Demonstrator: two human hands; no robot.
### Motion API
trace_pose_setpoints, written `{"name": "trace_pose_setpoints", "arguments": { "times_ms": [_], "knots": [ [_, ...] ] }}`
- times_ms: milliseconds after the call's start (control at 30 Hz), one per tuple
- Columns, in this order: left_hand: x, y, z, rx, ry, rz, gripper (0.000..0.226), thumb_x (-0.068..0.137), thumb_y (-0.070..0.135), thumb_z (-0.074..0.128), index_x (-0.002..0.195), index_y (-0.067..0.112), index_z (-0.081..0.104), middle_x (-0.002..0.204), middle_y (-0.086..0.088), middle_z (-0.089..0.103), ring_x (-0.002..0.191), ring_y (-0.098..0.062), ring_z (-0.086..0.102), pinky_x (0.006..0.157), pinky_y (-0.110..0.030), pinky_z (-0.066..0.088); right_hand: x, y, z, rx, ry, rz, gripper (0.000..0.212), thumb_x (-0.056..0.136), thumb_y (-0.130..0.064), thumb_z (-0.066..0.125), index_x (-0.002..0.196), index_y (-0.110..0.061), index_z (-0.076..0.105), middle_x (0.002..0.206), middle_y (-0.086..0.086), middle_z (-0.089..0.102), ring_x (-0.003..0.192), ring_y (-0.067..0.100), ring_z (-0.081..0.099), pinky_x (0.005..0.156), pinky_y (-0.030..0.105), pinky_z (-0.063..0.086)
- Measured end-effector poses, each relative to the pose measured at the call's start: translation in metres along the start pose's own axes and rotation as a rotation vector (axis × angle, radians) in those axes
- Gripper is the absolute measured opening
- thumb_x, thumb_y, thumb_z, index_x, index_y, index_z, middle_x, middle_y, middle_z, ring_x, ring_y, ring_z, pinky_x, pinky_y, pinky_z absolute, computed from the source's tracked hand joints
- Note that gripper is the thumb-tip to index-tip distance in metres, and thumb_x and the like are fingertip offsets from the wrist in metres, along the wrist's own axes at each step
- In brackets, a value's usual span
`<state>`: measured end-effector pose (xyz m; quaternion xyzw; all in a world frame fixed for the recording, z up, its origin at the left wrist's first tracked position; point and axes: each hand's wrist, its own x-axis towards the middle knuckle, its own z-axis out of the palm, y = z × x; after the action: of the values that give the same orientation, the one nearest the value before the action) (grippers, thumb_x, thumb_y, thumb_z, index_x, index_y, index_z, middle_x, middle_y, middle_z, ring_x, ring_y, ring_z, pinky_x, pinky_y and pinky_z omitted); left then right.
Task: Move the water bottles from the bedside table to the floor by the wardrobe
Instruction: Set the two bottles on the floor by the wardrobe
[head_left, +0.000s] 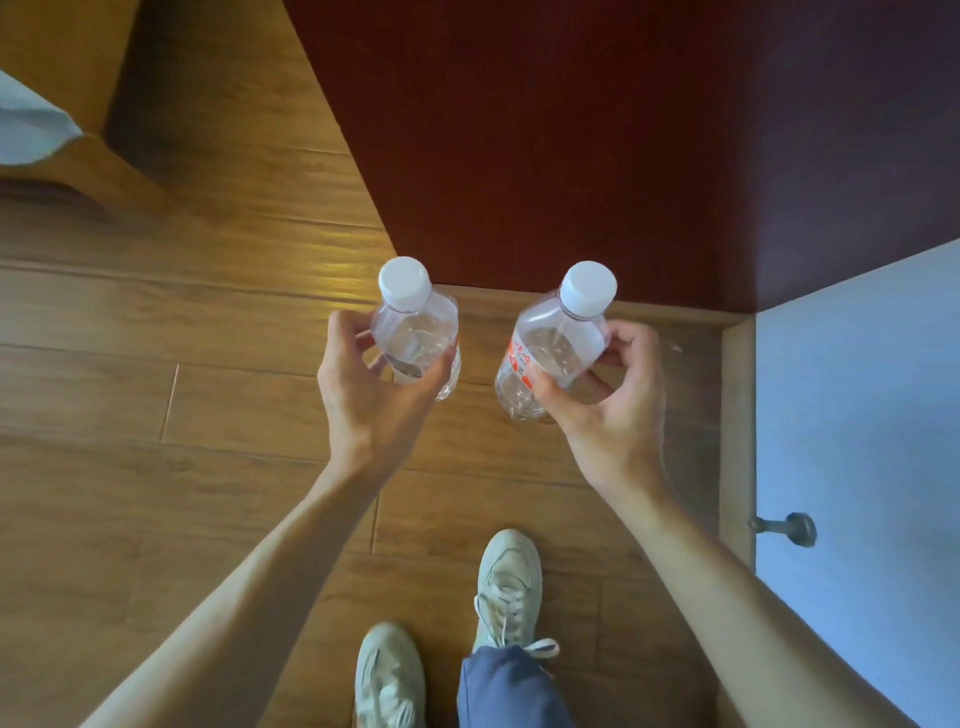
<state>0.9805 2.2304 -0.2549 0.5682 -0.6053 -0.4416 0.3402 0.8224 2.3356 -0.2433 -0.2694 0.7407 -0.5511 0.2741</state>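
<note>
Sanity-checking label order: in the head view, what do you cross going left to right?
Pale cloth → left hand → left bottle → right bottle → right hand → metal knob.

Floor (208, 322): wood-grain planks, brown, with visible seams and a bright glare patch near the centre. Standing on it at upper right is a dark red wardrobe (571, 130), its base meeting the planks along a straight edge. A pale wooden skirting strip (675, 314) runs along the foot of the wardrobe and turns down the right side. At upper left, a light wooden furniture unit (67, 67) stands on the planks and casts a shadow. Two pale laced shoes rest on the floor at the bottom: left shoe (389, 675), and right shoe (509, 587) set further forward.
</note>
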Motion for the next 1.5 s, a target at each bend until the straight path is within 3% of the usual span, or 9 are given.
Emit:
{"name": "trace_pose_setpoints", "arguments": {
  "times_ms": [300, 433, 533, 667, 733, 867, 1033, 1200, 1500],
  "knots": [
    [0.032, -0.098, 0.050, 0.067, 0.012, 0.033, 0.057, 0.062, 0.028, 0.090, 0.094, 0.015, 0.045, 0.095, 0.004, 0.055, 0.090, -0.005, 0.056, 0.073, -0.013, 0.051, 0.027, 0.105, 0.040, -0.007, 0.121, -0.013, 0.057, 0.068, -0.007, 0.088, 0.108, -0.010, 0.047, 0.106, -0.010, 0.056, 0.096, 0.000, 0.059, 0.086, 0.017, 0.052],
    [0.043, -0.138, 0.064, 0.084, 0.008, 0.063, 0.057, 0.062, 0.026, 0.090, 0.092, 0.016, 0.044, 0.091, 0.011, 0.052, 0.086, 0.000, 0.054, 0.073, -0.017, 0.053, 0.038, 0.141, 0.060, -0.032, 0.163, -0.059, 0.055, 0.068, -0.008, 0.088, 0.106, -0.010, 0.048, 0.105, -0.003, 0.058, 0.096, 0.005, 0.060, 0.083, 0.018, 0.053],
    [0.050, -0.165, 0.075, 0.094, 0.001, 0.072, 0.058, 0.060, 0.028, 0.090, 0.092, 0.013, 0.044, 0.092, 0.005, 0.055, 0.085, -0.001, 0.054, 0.074, -0.029, 0.057, 0.045, 0.164, 0.073, -0.062, 0.187, -0.086, 0.053, 0.067, -0.016, 0.087, 0.104, -0.012, 0.049, 0.103, -0.003, 0.059, 0.093, 0.013, 0.062, 0.081, 0.023, 0.055],
    [0.057, -0.195, 0.090, 0.112, 0.036, 0.095, 0.062, 0.057, 0.040, 0.088, 0.092, 0.013, 0.044, 0.092, -0.001, 0.056, 0.087, -0.016, 0.055, 0.076, -0.049, 0.055, 0.051, 0.189, 0.090, -0.093, 0.229, -0.123, 0.053, 0.067, -0.022, 0.088, 0.101, -0.018, 0.048, 0.099, -0.011, 0.058, 0.089, 0.019, 0.064, 0.075, 0.017, 0.051],
    [0.059, -0.206, 0.097, 0.107, 0.066, 0.106, 0.062, 0.057, 0.039, 0.088, 0.090, 0.012, 0.043, 0.091, -0.002, 0.055, 0.086, -0.017, 0.054, 0.074, -0.050, 0.054, 0.053, 0.199, 0.095, -0.111, 0.245, -0.140, 0.053, 0.066, -0.025, 0.088, 0.100, -0.017, 0.047, 0.097, -0.010, 0.058, 0.084, 0.018, 0.063, 0.072, 0.017, 0.050],
    [0.062, -0.217, 0.106, 0.093, 0.098, 0.126, 0.061, 0.058, 0.040, 0.087, 0.089, 0.011, 0.043, 0.091, -0.004, 0.055, 0.085, -0.020, 0.053, 0.074, -0.050, 0.053, 0.057, 0.215, 0.104, -0.130, 0.270, -0.151, 0.053, 0.065, -0.033, 0.085, 0.098, -0.017, 0.047, 0.093, -0.008, 0.058, 0.080, 0.019, 0.062, 0.073, 0.034, 0.054],
    [0.066, -0.223, 0.113, 0.108, 0.100, 0.150, 0.058, 0.061, 0.036, 0.086, 0.090, 0.013, 0.042, 0.091, 0.000, 0.052, 0.085, -0.016, 0.051, 0.075, -0.048, 0.052, 0.058, 0.228, 0.113, -0.129, 0.284, -0.158, 0.053, 0.066, -0.026, 0.087, 0.098, -0.018, 0.046, 0.093, -0.014, 0.054, 0.084, 0.010, 0.059, 0.075, 0.027, 0.053],
    [0.068, -0.229, 0.118, 0.124, 0.100, 0.170, 0.058, 0.061, 0.035, 0.087, 0.090, 0.013, 0.042, 0.092, 0.001, 0.050, 0.085, -0.018, 0.050, 0.074, -0.049, 0.052, 0.063, 0.239, 0.124, -0.106, 0.295, -0.158, 0.055, 0.064, -0.036, 0.084, 0.100, -0.020, 0.046, 0.098, -0.006, 0.055, 0.090, 0.021, 0.060, 0.075, 0.041, 0.055],
    [0.071, -0.237, 0.120, 0.159, 0.117, 0.174, 0.058, 0.063, 0.033, 0.088, 0.089, 0.008, 0.043, 0.090, -0.006, 0.053, 0.083, -0.023, 0.051, 0.072, -0.041, 0.048, 0.071, 0.252, 0.138, -0.125, 0.299, -0.167, 0.058, 0.065, -0.039, 0.084, 0.103, -0.018, 0.045, 0.104, -0.001, 0.056, 0.092, 0.025, 0.060, 0.076, 0.044, 0.055]
  ]
}}
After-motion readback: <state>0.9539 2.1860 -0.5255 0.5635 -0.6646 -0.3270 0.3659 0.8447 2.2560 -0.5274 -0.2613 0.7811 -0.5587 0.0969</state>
